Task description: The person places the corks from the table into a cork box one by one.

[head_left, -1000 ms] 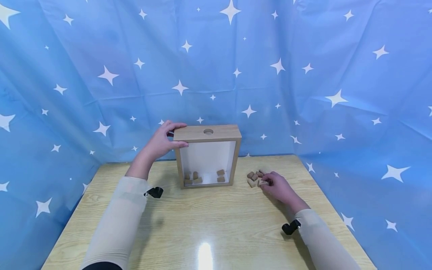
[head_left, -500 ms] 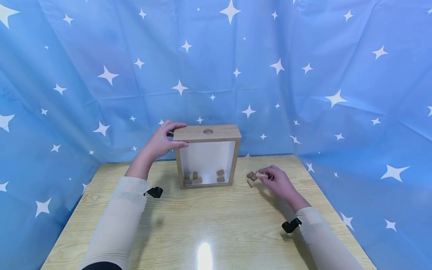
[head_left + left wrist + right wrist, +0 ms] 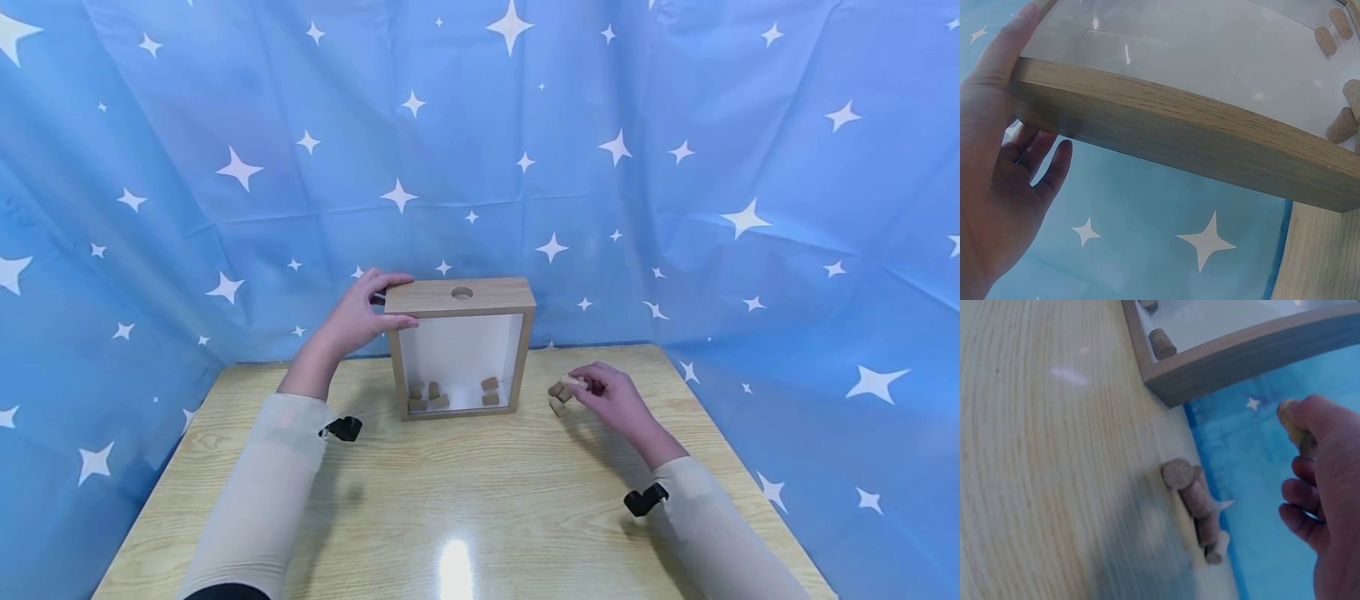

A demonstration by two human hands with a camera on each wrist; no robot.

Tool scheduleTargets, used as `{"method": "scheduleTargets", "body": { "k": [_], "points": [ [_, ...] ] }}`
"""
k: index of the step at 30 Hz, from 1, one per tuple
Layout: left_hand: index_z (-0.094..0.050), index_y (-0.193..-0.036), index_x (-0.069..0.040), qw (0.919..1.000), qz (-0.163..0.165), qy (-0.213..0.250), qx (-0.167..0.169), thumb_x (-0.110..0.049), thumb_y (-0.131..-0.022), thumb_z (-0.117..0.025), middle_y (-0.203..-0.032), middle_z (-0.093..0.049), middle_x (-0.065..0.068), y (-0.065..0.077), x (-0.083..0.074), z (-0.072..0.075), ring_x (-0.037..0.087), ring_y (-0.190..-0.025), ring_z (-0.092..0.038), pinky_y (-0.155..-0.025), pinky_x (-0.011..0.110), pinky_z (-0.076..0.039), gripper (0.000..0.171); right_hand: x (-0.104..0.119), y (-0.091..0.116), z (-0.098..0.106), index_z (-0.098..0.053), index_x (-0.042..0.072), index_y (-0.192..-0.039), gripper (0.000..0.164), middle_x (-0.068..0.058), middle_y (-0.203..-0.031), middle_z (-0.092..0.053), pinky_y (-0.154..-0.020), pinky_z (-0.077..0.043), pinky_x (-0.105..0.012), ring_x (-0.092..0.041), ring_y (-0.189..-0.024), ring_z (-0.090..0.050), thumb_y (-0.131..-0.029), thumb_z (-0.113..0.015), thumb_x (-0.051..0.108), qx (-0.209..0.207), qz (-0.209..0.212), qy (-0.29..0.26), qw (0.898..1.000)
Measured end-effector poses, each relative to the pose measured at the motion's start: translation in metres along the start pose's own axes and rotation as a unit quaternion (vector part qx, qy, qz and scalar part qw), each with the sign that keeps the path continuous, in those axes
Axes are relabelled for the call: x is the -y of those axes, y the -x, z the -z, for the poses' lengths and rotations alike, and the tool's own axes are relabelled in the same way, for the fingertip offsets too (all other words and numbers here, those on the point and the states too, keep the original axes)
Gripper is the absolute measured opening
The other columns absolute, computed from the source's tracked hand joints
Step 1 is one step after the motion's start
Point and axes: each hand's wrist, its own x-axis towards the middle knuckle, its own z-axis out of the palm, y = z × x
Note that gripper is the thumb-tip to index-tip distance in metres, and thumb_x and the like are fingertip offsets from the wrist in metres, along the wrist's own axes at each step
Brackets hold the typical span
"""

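Observation:
My left hand (image 3: pixel 356 315) grips the upper left corner of a wooden shadow box (image 3: pixel 530 350), thumb on the front and fingers behind. The box stands upright, with a clear front, a white back and a round hole (image 3: pixel 462 293) in its top. Several corks (image 3: pixel 439 401) lie inside along the bottom. In the right wrist view, a cork (image 3: pixel 1297 432) is pinched between thumb and fingers of my right hand (image 3: pixel 1341 475). That hand hovers just over a small pile of corks (image 3: pixel 1196 499) on the table, right of the box.
The light wood table (image 3: pixel 450 483) carries a bright reflection near its front. Behind and at both sides hangs a blue cloth (image 3: pixel 480 150) with white stars, close behind the box.
My right hand has picked a cork from the pile and raised it, shifting slightly left and away from me. My left hand and the box have stayed still.

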Motion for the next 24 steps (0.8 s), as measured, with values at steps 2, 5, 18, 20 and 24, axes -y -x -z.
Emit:
{"method": "scheduleTargets", "body": {
  "k": [2, 5, 18, 20, 24],
  "points": [
    [-0.063, -0.157, -0.028, 1.0000, 0.000, 0.000, -0.001, -0.029, -0.092, -0.094, -0.136, -0.054, 0.006, 0.000, 0.000, 0.000, 0.033, -0.127, -0.055, -0.104, 0.057, -0.052, 0.072, 0.004, -0.002, 0.001, -0.081, 0.013, -0.127, 0.023, 0.001, -0.084, -0.061, -0.059, -0.045, -0.031, -0.018, -0.068, -0.052, -0.106, -0.079, 0.021, 0.002, -0.001, 0.004, 1.000],
    [-0.063, -0.156, -0.028, 1.0000, 0.000, -0.001, -0.002, -0.030, -0.092, -0.095, -0.135, -0.054, 0.005, 0.000, 0.000, 0.000, 0.033, -0.127, -0.056, -0.104, 0.057, -0.052, 0.072, 0.009, -0.005, 0.004, -0.081, 0.012, -0.127, 0.024, 0.001, -0.081, -0.059, -0.058, -0.044, -0.031, -0.018, -0.066, -0.051, -0.106, -0.080, 0.023, 0.005, 0.000, 0.006, 1.000],
    [-0.062, -0.158, -0.024, 1.0000, -0.006, -0.003, 0.001, -0.031, -0.093, -0.094, -0.134, -0.053, 0.006, 0.001, 0.002, -0.001, 0.034, -0.129, -0.054, -0.105, 0.059, -0.051, 0.074, 0.039, -0.024, 0.022, -0.080, 0.016, -0.132, 0.025, -0.002, -0.089, -0.058, -0.060, -0.045, -0.033, -0.023, -0.075, -0.052, -0.108, -0.077, 0.019, -0.008, 0.029, -0.010, 0.999],
    [-0.062, -0.158, -0.023, 1.0000, -0.008, -0.003, 0.002, -0.032, -0.092, -0.094, -0.135, -0.053, 0.006, 0.000, 0.002, 0.000, 0.034, -0.128, -0.054, -0.105, 0.059, -0.051, 0.074, 0.043, -0.026, 0.026, -0.079, 0.014, -0.133, 0.025, -0.002, -0.090, -0.059, -0.060, -0.045, -0.033, -0.023, -0.075, -0.053, -0.108, -0.075, 0.018, -0.008, 0.034, -0.014, 0.999],
    [-0.062, -0.158, -0.025, 0.9999, -0.009, -0.004, 0.002, -0.032, -0.092, -0.094, -0.136, -0.053, 0.006, 0.000, 0.002, 0.000, 0.034, -0.129, -0.054, -0.105, 0.059, -0.051, 0.073, 0.050, -0.030, 0.031, -0.079, 0.013, -0.134, 0.026, -0.002, -0.092, -0.061, -0.060, -0.046, -0.032, -0.022, -0.076, -0.055, -0.108, -0.074, 0.013, -0.014, 0.048, -0.014, 0.999]
  ]
}}
